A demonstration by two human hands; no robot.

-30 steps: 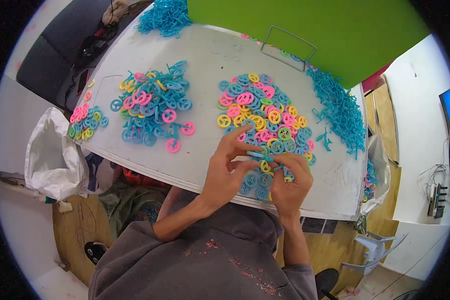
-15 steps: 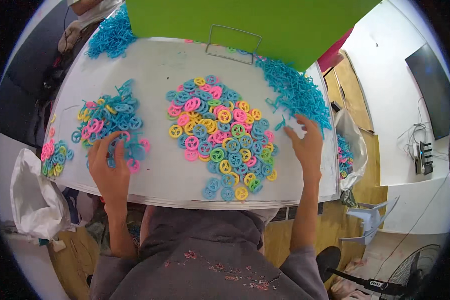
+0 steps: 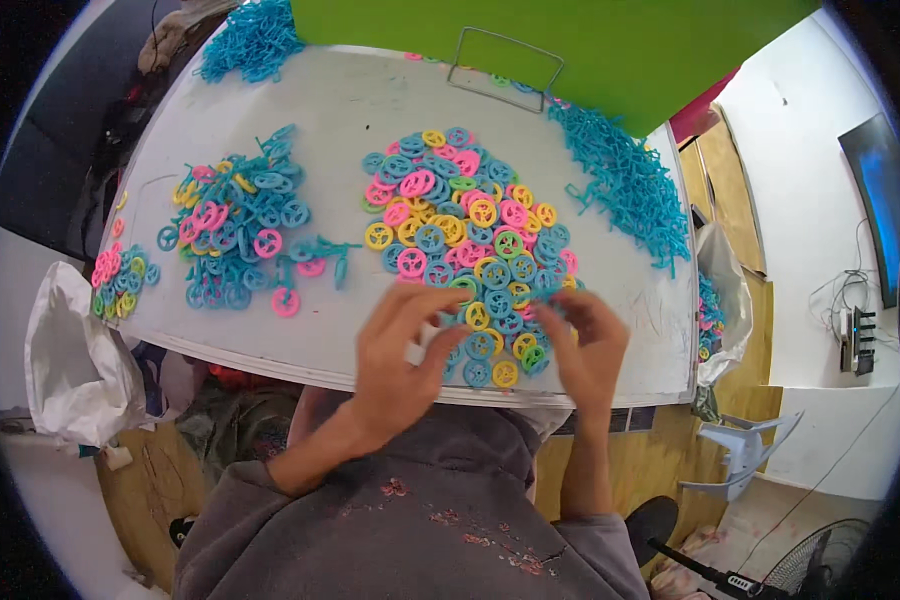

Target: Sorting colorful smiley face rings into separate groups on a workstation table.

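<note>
My left hand (image 3: 395,350) hovers over the near left edge of a pile of small plastic wheels (image 3: 482,212) in blue, pink, yellow and green. Its thumb and index finger are curved and apart, with wheels visible around the fingertips. At the pile's near right edge, my right hand (image 3: 588,345) pinches a small blue plastic peg (image 3: 545,294), partly covered by the fingers. Farther left lies a heap of wheels joined to blue pegs (image 3: 235,220). A few such pieces (image 3: 315,255) have spread toward the middle.
Blue pegs (image 3: 625,190) are heaped at the far right, and another peg heap (image 3: 252,45) lies far left. A green panel (image 3: 550,45) with a wire frame (image 3: 505,68) borders the back. White sacks (image 3: 75,360) hang beside the table; a small wheel group (image 3: 125,280) sits at its left edge.
My left hand has left the heap of joined pieces and moved right to the wheels. My right hand has come left from the peg heap with a loose peg. The view has shifted slightly.
</note>
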